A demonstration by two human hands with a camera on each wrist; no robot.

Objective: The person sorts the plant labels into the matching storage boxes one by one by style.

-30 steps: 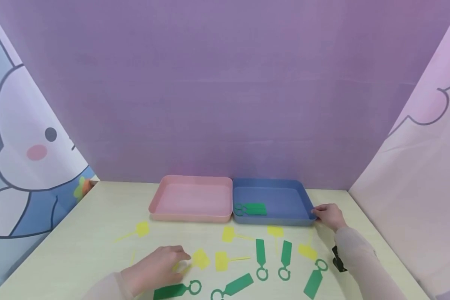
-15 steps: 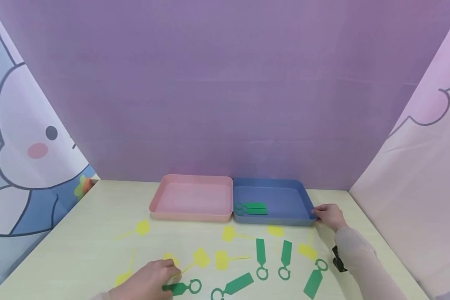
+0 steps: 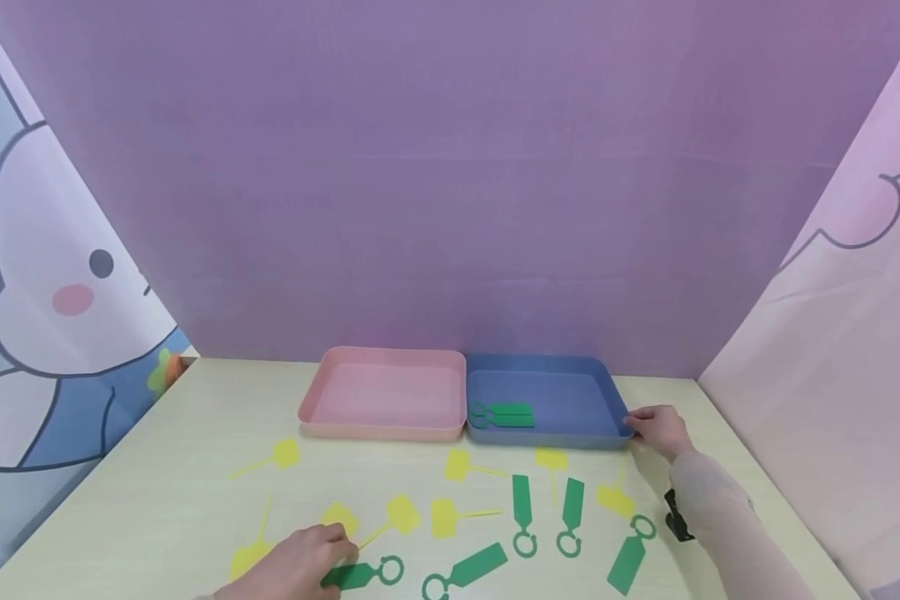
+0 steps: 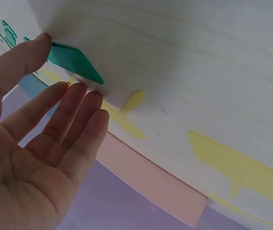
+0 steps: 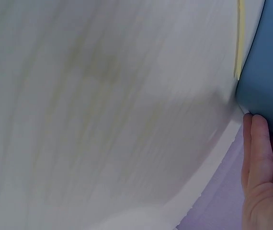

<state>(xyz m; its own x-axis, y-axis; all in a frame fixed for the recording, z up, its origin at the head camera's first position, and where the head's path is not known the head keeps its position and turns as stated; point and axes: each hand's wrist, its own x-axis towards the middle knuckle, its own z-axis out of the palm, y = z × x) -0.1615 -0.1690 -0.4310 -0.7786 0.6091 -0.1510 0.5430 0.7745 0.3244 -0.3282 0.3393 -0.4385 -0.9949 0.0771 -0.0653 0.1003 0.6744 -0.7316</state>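
Observation:
My left hand (image 3: 296,562) is low over the table at a green tag with a ring end (image 3: 354,575). In the left wrist view the thumb is at one edge of this green tag (image 4: 74,61) and the nearly straight fingertips are at the other; the tag lies on the table between them. My right hand (image 3: 660,431) holds the near right corner of the blue tray (image 3: 570,396), thumb on the rim. The right wrist view shows its fingers along the outer side of the blue tray (image 5: 270,67). Green tags (image 3: 506,416) lie inside the tray at its left.
A pink tray (image 3: 390,396) adjoins the blue one on the left. Several yellow T-shaped labels (image 3: 444,518) and more green ring tags (image 3: 478,565) lie scattered on the table in front. A black object (image 3: 677,517) lies beside the right forearm. A purple backdrop stands behind.
My left hand has moved down and left, off the yellow labels and onto the green tag, uncovering a yellow label. The right hand stays at the tray corner.

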